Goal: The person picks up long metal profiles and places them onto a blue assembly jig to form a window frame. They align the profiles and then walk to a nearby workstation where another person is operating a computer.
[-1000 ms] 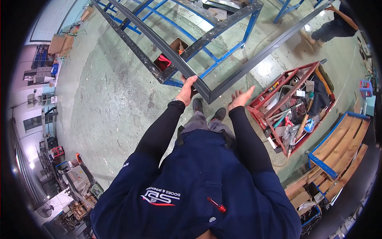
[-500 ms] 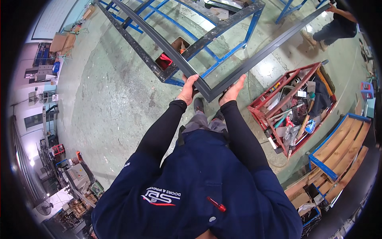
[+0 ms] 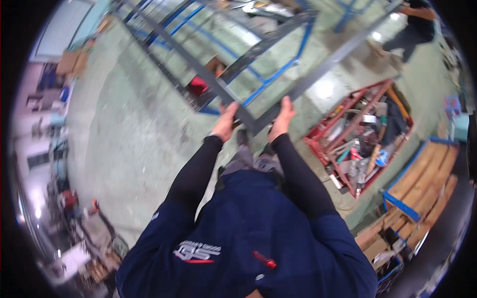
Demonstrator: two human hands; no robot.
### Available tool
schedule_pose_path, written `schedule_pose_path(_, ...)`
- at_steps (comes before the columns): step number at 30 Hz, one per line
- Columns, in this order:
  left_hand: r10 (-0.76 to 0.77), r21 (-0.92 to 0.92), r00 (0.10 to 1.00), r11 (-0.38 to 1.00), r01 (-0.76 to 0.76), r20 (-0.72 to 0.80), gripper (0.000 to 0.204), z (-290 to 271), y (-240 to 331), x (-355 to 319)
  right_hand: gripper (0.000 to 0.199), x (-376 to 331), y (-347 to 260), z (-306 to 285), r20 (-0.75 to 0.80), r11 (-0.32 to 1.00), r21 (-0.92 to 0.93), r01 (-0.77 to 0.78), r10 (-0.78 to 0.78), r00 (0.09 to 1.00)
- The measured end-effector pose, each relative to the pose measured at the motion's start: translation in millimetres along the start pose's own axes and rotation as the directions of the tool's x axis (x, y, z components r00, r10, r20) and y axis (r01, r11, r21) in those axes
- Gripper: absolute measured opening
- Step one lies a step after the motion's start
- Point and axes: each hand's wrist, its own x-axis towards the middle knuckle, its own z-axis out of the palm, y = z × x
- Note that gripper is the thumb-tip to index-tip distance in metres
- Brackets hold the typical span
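Note:
A large dark grey window or door frame point(image 3: 213, 87) hangs in front of me, its near corner pointing at my body. My left hand point(image 3: 226, 123) is closed round the left bar beside that corner. On the right bar, my right hand point(image 3: 283, 119) grips near the corner, thumb side up; its fingers below are partly hidden. At the far end of the right bar, a co-worker's hand point(image 3: 405, 10) is at the frame.
A blue and black metal stand point(image 3: 303, 37) lies beyond and below the frame. To the right are a red tool cart point(image 3: 325, 149) full of tools and a blue rack with wooden slats point(image 3: 422, 171). A co-worker point(image 3: 415, 30) stands far right. Machines line the left.
The picture is now blurred by motion. The frame's corner sits slightly lower and further left, my hands with it. The co-worker and surroundings have shifted slightly left in view. Both hands keep their grip.

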Motion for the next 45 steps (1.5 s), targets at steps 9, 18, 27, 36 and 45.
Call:
schedule_pose_path(9, 0.002, 0.670, 0.976, 0.728, 0.149, -0.219, 0.061, -180.7, -158.6, -35.7, 0.077, 25.8, 69.7, -254.0, 0.119, 0.647, -0.751, -0.135, 0.333, 0.935)
schedule_pose_path(18, -0.236, 0.937, 0.971, 0.326, 0.122, -0.045, 0.044, -299.1, -241.8, -84.9, 0.080, -79.7, 70.1, -409.8, -0.190, 0.100, -0.848, -0.520, 0.860, 0.474)
schedule_pose_path(27, -0.369, 0.495, 0.885, 0.734, 0.465, -0.283, 0.047, -196.2, -121.2, -49.4, 0.057, -16.3, -29.9, -278.8, -0.097, 0.760, -0.529, -0.378, 0.388, 0.917)
schedule_pose_path(36, -0.152, 0.471, 0.969, 0.852, 0.227, -0.193, 0.049, -123.0, -41.3, -53.2, 0.054, 138.1, -199.5, -358.9, -0.343, 0.554, -0.830, 0.071, -0.605, 0.719)
schedule_pose_path(45, -0.247, 0.738, 0.907, 0.528, 0.421, -0.341, 0.051, -165.6, -55.0, -157.1, 0.056, 197.9, -264.3, -363.0, -0.282, 0.145, -0.954, -0.262, -0.728, 0.625)
